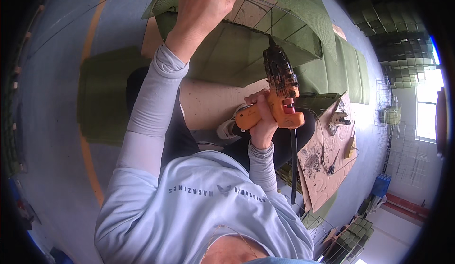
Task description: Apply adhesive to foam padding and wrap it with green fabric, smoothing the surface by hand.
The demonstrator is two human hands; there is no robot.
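Note:
My right hand (264,121) is wrapped round the handle of an orange glue gun (279,106). Its front end is caked in black glue, and the nozzle points away from me, close to the edge of a green fabric box (256,50). A black glue stick (294,164) pokes out of the back of the gun. At the top, my left hand (206,3) is closed, thumb and fingers pinched at the edge of a loose green fabric flap (303,3); part of the grip is cut off. Under the flap, a thin wire frame (275,9) shows.
Cardboard (327,155) smeared with black glue lies to the right, with a cord and a small yellow object (350,148) on it. Green fabric (109,95) spreads over the floor at left. Wire frames and stacked green pieces (350,238) stand further right.

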